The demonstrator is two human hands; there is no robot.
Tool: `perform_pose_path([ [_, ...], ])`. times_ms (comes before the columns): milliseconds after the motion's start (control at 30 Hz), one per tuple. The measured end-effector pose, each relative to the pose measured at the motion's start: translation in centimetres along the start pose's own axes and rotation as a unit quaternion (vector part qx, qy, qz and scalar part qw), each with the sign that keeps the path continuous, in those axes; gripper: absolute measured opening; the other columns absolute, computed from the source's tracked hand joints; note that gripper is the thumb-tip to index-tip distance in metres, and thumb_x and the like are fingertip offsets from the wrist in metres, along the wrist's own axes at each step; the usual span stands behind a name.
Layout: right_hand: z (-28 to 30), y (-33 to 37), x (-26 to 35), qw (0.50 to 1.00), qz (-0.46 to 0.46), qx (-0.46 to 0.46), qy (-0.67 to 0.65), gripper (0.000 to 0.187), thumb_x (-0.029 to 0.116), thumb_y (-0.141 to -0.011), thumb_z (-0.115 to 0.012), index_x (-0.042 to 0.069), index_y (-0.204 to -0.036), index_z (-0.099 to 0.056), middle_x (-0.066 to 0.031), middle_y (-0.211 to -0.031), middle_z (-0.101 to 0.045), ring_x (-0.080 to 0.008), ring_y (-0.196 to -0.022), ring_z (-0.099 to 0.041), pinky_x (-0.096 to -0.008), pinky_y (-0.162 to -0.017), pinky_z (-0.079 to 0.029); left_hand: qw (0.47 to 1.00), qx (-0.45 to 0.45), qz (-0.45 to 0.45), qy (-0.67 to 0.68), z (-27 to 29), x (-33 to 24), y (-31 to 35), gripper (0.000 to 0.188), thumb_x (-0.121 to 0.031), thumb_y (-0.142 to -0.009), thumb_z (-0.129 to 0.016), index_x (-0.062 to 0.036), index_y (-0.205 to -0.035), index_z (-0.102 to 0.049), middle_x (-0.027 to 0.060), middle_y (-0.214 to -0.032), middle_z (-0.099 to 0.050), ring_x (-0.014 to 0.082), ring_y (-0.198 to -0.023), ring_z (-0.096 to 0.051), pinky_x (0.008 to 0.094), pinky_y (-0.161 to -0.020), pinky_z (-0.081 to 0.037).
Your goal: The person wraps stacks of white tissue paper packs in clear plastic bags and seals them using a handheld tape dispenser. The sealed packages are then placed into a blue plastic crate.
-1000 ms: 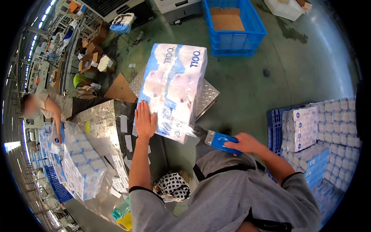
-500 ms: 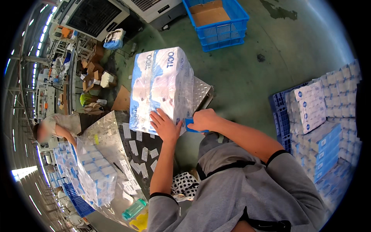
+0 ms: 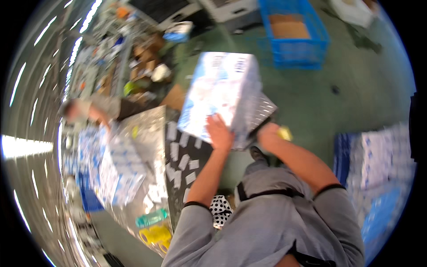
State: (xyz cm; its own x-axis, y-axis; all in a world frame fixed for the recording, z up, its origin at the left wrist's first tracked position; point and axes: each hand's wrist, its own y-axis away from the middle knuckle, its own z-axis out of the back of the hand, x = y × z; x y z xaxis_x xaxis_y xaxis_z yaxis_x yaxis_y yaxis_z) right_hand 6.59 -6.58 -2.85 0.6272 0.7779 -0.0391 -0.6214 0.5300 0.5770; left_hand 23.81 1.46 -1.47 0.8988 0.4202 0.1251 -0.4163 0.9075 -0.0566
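A large plastic-wrapped bale of white and blue tissue packs (image 3: 222, 93) stands on a metal surface with a raised tread pattern (image 3: 266, 110). My left hand (image 3: 218, 130) lies on the near side of the bale, fingers stretched out, gripping nothing. To the right of the bale's near corner, my right hand (image 3: 269, 135) is closed and smeared by motion. A small yellow piece (image 3: 285, 133) shows at its right side; whatever else it holds is hidden.
A worktable (image 3: 153, 120) at left bears wrapped packs (image 3: 120, 164), loose labels, a teal bottle (image 3: 151, 218) and a yellow object (image 3: 155, 234). Another person (image 3: 106, 109) reaches over it. A blue crate (image 3: 296, 53) stands far right; stacked packs (image 3: 387, 155) rise at right.
The view has shifted, so the scene sits farther right. My right hand has moved away from the bale's near side; the blue tool seen in it before no longer shows. My left hand stays on the bale.
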Motion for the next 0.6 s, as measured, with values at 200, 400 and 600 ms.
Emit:
perform_pose_path([
  [200, -13.0, 4.9, -13.3, 0.980, -0.128, 0.097, -0.121, 0.037, 0.043, -0.077, -0.061, 0.010, -0.085, -0.077, -0.0086, -0.089, -0.074, -0.0260, -0.087, -0.071, -0.0388, -0.079, -0.054, 0.997, -0.015, 0.016, 0.068, 1.4, -1.8, -0.7, 0.078, -0.010, -0.083, -0.059, 0.0003, -0.151, -0.020, 0.0343, -0.152, -0.020, 0.0472, -0.143, -0.018, 0.0558, -0.116, -0.018],
  [400, -18.7, 6.3, -15.2, 0.916, -0.191, 0.099, -0.340, 0.060, 0.053, -0.081, -0.065, -0.006, -0.085, -0.070, -0.0187, -0.074, -0.070, -0.0278, -0.068, -0.071, -0.0379, -0.066, -0.055, 0.994, -0.083, -0.067, -0.009, 0.9, -2.0, 1.0, 0.071, -0.008, -0.084, -0.053, -0.0067, -0.150, -0.026, 0.0262, -0.152, -0.028, 0.0408, -0.141, -0.029, 0.0524, -0.113, -0.027],
  [600, -13.7, 4.3, -12.0, 0.765, -0.140, -0.057, -0.626, 0.057, 0.049, -0.087, -0.066, -0.006, -0.073, -0.063, -0.0125, -0.056, -0.060, -0.0203, -0.045, -0.061, -0.0320, -0.046, -0.049, 0.984, -0.109, -0.035, 0.136, 0.4, -1.8, 0.9, 0.079, -0.002, -0.075, -0.060, -0.0067, -0.148, -0.031, 0.0196, -0.154, -0.028, 0.0342, -0.143, -0.027, 0.0427, -0.116, -0.026],
])
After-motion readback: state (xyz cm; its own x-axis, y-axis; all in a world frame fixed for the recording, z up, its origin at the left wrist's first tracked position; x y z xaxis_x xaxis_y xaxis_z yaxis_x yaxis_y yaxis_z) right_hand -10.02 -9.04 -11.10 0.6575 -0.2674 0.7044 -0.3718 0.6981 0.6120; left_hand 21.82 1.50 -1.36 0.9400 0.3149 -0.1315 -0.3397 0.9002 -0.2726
